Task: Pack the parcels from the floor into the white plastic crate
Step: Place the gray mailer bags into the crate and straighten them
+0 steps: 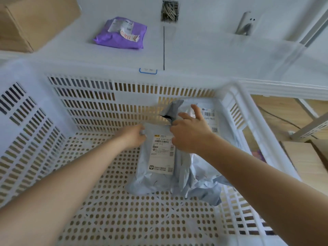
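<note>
Both hands work inside the white plastic crate [88, 103], in the middle of the frame. Left hand [134, 137] has its fingers curled on the upper left corner of a grey parcel [152, 178] with a white shipping label, and I judge that it pinches the plastic there. Right hand [190, 134] lies over the upper right edge of the same parcel; its lower fingers are bent around the bunched grey plastic, while the index finger and thumb stretch out toward a second grey parcel [207, 183], which lies just beside the first one on the right, against the right wall of the crate. The first parcel rests label-up on the perforated bottom, near the far wall. To do this step well, I think the person should press the parcel flat and push it close to its neighbour and to the far wall, so that the free bottom on the left and at the near side stays for other parcels. The thin plastic can fold or slide, so both corners should be let go only when it lies settled. In the upper left of the frame a purple parcel [122, 33] lies on a white surface outside the crate, not yet packed.
</note>
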### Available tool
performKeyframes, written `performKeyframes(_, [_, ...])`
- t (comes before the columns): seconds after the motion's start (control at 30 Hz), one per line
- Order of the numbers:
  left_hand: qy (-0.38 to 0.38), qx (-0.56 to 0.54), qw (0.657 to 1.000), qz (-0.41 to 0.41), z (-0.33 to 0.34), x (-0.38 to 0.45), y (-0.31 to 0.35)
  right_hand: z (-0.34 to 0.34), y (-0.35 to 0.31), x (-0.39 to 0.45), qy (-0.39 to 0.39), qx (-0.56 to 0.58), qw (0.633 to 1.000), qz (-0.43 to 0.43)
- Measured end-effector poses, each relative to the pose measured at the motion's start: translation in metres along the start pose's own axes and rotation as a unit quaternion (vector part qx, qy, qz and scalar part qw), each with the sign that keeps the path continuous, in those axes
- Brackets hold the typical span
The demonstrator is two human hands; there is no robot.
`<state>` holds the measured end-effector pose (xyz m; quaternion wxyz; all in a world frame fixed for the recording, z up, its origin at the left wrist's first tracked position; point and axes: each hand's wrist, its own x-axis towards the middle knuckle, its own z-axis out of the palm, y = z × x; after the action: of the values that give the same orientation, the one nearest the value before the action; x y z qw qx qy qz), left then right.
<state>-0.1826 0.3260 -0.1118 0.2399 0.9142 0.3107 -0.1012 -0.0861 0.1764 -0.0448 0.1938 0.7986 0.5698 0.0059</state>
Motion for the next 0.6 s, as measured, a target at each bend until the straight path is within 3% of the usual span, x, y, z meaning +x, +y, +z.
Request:
performKeyframes(0.27, [0.176,0.005,0.984,0.029,-0.04,-0.031,0.08,-0.017,0.064,-0.073,0.111,0.081,0.985,0.106])
performKeyframes(0.43, [0.221,0.01,0.974,0.041,-0.056,-0.052,0.146,-0.011,0.11,-0.127,0.143,0.115,0.967,0.175])
performKeyframes(0.6, [0.2,-0.01,0.978,0.06,-0.048,-0.066,0.212,0.006,0.163,-0.184,0.133,0.136,0.953,0.236])
